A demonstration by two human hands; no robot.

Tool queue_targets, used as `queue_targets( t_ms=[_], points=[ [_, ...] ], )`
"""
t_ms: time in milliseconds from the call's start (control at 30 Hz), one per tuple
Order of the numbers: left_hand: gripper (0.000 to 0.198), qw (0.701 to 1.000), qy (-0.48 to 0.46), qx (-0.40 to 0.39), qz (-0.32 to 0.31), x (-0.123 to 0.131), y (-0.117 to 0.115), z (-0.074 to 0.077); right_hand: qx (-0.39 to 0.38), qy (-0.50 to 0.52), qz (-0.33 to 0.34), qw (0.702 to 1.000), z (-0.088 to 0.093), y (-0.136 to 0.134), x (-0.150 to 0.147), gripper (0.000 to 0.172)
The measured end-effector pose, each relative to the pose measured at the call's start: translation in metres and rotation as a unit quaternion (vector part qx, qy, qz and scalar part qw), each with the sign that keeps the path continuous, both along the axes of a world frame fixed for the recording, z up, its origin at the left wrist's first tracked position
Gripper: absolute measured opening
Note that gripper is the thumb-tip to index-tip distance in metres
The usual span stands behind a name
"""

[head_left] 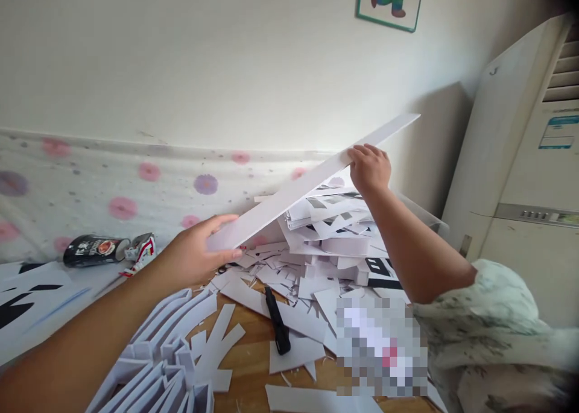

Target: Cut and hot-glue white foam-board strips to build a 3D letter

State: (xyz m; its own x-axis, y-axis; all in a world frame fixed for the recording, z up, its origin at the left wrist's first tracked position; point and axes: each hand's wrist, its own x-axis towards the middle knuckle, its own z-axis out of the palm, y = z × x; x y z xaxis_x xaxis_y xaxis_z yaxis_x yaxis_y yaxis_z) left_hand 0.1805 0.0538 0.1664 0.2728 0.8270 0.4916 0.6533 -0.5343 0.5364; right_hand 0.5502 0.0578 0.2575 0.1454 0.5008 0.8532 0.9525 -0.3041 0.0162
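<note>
A long white foam-board strip [294, 195] is held up in the air at a slant, its far end high on the right. My left hand [199, 250] grips its lower end, with the thumb underneath and the fingers on the upper edge. Farther up, my right hand [371, 167] is closed over the strip. Below, a black utility knife [277, 321] lies on white offcuts on the wooden table [251, 356]. Beneath my left forearm stand several folded white board pieces [156, 365], partly hidden by the arm.
Stacked white sheets and cutouts [325, 220] rise behind the scattered scraps. A black paper cup [94, 250] lies on its side at the left, beside a crumpled wrapper [141, 250]. A tall air conditioner [511, 178] stands at the right. Part of the lower right is pixelated.
</note>
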Motion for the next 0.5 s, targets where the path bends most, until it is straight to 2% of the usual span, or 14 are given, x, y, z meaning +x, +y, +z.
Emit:
queue_targets(
  t_ms=[67, 133, 233, 300, 400, 500],
  points=[
    [0.064, 1.0, -0.002, 0.007, 0.001, 0.02, 0.022, 0.01, -0.071, 0.044, -0.024, 0.996, -0.007, 0.016, 0.016, 0.03],
    [0.057, 0.999, -0.029, 0.016, -0.026, 0.04, 0.046, 0.016, -0.159, 0.089, -0.033, 0.983, -0.021, 0.03, 0.024, 0.021],
    [0.055, 0.994, -0.062, -0.044, -0.079, 0.064, 0.082, 0.024, -0.261, 0.125, -0.001, 0.957, -0.041, 0.046, 0.025, 0.029],
    [0.054, 0.99, -0.079, -0.078, -0.082, 0.074, 0.108, 0.031, -0.294, 0.127, 0.029, 0.947, -0.049, 0.052, 0.022, 0.031],
    [0.06, 0.986, -0.13, -0.099, -0.024, 0.08, 0.148, 0.04, -0.311, 0.12, 0.063, 0.941, -0.051, 0.053, 0.019, 0.031],
    [0.066, 0.979, -0.157, -0.128, -0.01, 0.087, 0.181, 0.036, -0.317, 0.114, 0.087, 0.937, -0.05, 0.05, 0.019, 0.033]
  ],
)
